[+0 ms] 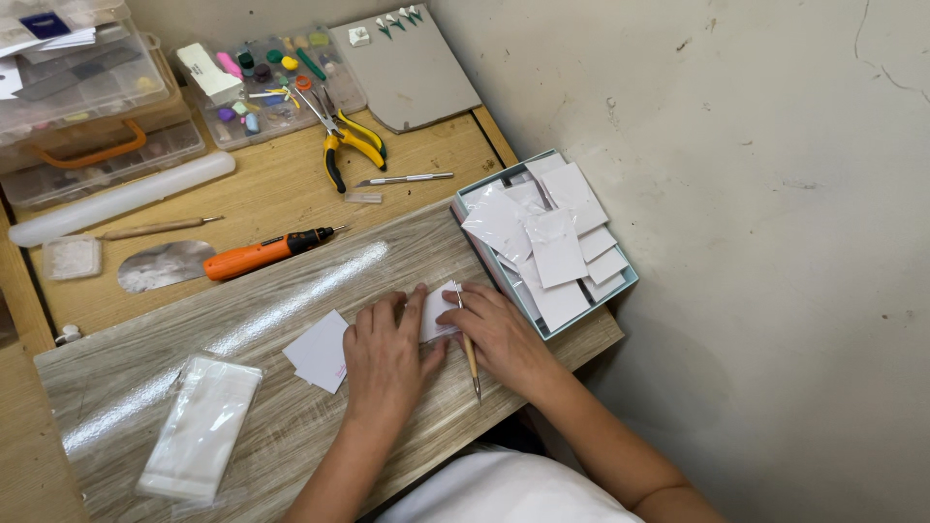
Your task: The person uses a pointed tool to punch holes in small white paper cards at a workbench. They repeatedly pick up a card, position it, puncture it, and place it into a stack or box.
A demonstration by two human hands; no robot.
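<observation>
Hands met at table [291,194] centre: left hand [386,356] lay flat, pinning small white card [438,310]; right hand [501,334] gripped card's edge plus thin wooden stick [471,360]. One loose card [320,352] lay at 9 o'clock; box of many cards [547,242] at 1 o'clock.

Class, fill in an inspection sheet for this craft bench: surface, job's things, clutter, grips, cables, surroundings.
Surface: grey wood-grain board over a brown table.
Job's things: small white card under both hands; thin wooden-handled pointed tool; pale blue box of white cards.
Clutter: orange power tool, yellow-handled pliers, clear plastic sleeves.
Grips: left hand presses the card; right hand holds the tool.
Cables: nothing seen.
Surroundings: cracked grey floor.
</observation>
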